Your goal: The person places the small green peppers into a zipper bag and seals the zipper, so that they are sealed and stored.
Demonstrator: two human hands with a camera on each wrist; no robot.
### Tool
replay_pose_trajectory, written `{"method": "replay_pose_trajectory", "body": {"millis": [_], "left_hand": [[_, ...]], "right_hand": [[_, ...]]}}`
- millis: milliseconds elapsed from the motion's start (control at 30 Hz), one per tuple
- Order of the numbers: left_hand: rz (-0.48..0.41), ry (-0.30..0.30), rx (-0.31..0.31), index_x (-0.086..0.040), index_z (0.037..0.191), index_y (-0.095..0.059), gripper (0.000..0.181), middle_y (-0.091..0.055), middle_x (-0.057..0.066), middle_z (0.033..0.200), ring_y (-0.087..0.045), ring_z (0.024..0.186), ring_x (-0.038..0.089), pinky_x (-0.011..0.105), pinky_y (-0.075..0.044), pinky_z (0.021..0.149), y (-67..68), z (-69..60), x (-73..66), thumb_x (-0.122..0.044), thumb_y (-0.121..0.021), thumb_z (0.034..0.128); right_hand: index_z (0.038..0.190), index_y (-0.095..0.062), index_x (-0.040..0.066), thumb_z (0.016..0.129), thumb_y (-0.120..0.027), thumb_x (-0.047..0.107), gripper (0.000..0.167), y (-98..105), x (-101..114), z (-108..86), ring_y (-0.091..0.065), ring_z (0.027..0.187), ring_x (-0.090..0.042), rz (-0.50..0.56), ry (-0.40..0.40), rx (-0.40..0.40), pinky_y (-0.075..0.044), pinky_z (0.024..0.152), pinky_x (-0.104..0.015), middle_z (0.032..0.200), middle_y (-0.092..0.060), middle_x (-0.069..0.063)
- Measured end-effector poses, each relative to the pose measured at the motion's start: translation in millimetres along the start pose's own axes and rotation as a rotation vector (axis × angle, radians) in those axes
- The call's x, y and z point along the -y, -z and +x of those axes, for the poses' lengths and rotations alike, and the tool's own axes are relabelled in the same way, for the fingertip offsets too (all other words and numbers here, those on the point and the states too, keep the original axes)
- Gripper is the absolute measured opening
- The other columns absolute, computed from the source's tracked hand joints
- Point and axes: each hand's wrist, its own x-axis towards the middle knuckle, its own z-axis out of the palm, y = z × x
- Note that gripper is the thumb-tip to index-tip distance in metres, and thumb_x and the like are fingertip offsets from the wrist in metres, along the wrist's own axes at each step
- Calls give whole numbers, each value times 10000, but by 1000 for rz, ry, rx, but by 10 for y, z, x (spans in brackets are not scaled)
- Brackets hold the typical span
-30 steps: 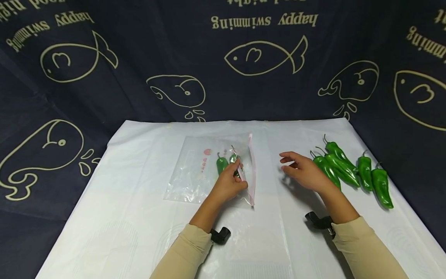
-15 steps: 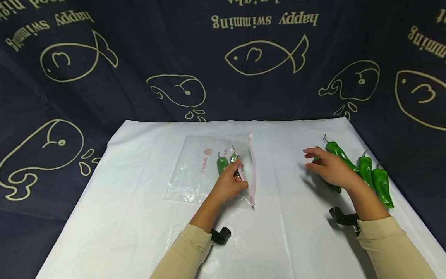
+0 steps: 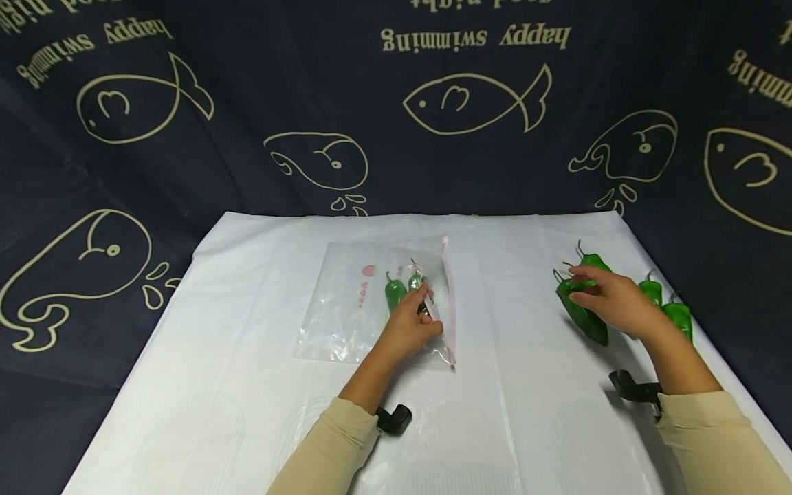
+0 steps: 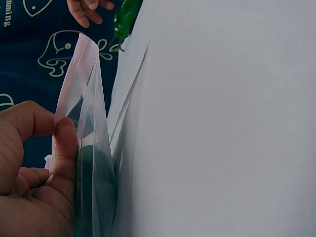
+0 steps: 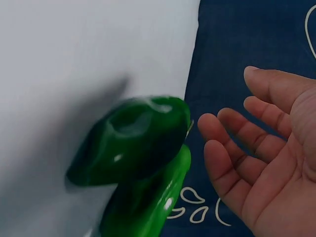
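Note:
A clear zip bag (image 3: 346, 323) with a pink edge strip and red print lies mid-table, two green peppers (image 3: 394, 292) inside it. My left hand (image 3: 408, 326) pinches the bag's pink-edged mouth between thumb and fingers; in the left wrist view the strip (image 4: 74, 74) stands raised beside those fingers. Over the loose green peppers at the right hovers my right hand (image 3: 612, 299), its fingers loosely bent with nothing in them. Nearest to it is a green pepper (image 3: 581, 313), lying on its left side. The right wrist view shows a pepper (image 5: 133, 138) apart from the fingers.
Two more peppers (image 3: 677, 317) lie by the table's right edge, partly behind the right arm. White cloth (image 3: 247, 295) covers the table. A dark curtain (image 3: 383, 172) with fish and whale drawings hangs behind it.
My right hand has moved right, from beside the loose peppers to over them. The left hand keeps its pinch on the bag and has hardly moved.

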Motion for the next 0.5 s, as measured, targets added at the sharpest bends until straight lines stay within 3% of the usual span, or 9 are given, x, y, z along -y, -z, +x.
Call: {"method": "replay_pose_trajectory", "body": {"millis": [500], "left_hand": [[1,17,-1,-5,1547,-275,854,-499,97,1392,-564,695,52,180,-456,540,-1,4,3,19,-682,796]], "right_hand": [[1398,-437,-124,940,-655,171,587,34,-136,57,-575,1038,-525,-132,6,61,-494,811,-598,1298,-516,-374]]}}
